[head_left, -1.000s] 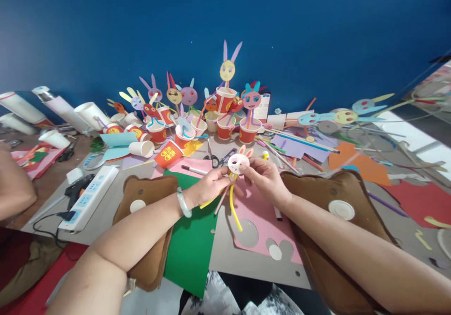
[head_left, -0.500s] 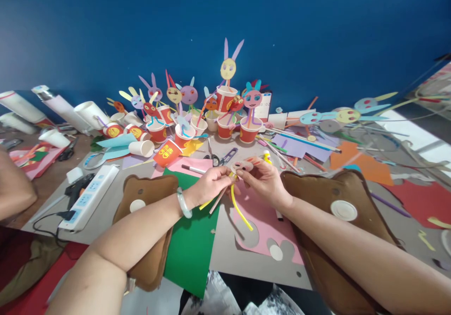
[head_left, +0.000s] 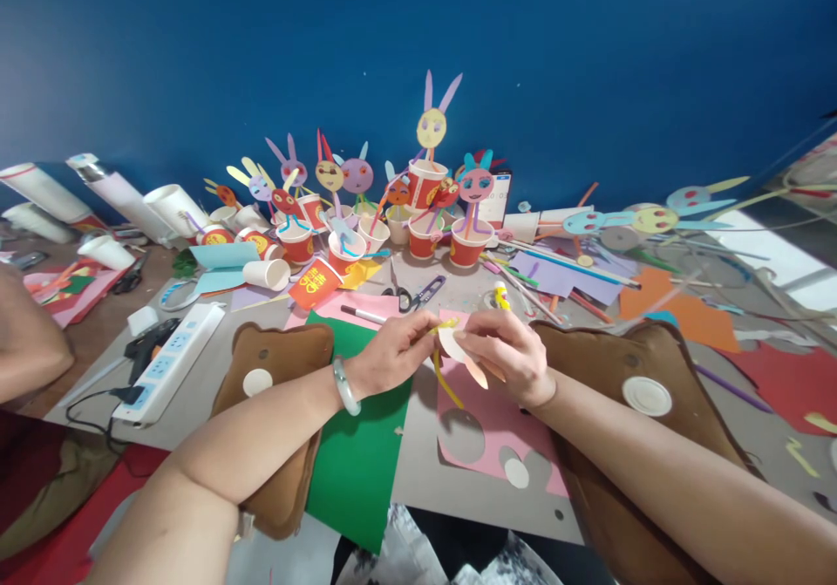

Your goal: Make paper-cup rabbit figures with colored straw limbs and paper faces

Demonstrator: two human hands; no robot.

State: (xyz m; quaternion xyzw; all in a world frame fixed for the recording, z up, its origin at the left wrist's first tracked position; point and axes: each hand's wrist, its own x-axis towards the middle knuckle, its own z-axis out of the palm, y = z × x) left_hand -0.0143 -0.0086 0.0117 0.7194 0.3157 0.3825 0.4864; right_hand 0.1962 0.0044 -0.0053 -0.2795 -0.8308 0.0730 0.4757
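Observation:
My left hand (head_left: 394, 351), with a bangle at its wrist, pinches a bent yellow pipe cleaner (head_left: 448, 381) whose end hangs below the fingers. Close beside it, my right hand (head_left: 506, 354) has its fingers closed on a pale pink paper cut-out (head_left: 451, 345) with a pointed, peach-coloured tip. The cut-out is tilted, and the fingers hide part of it. Whether it touches the pipe cleaner, I cannot tell. Under both hands lies a pink paper sheet (head_left: 461, 432) with round holes cut in it, beside a green sheet (head_left: 357, 454).
Paper cups with rabbit-like figures (head_left: 472, 241) stand along the blue wall. Scissors (head_left: 400, 295), a cutter (head_left: 428, 293), a marker (head_left: 363, 315) and a glue bottle (head_left: 500, 295) lie beyond my hands. A power strip (head_left: 171, 363) and another person's arm (head_left: 30, 332) are at the left.
The paper cut-out has been turned over and tilted, its pointed part now showing below my right fingers. The yellow pipe cleaner's hanging end has shifted slightly. Both hands stay close together.

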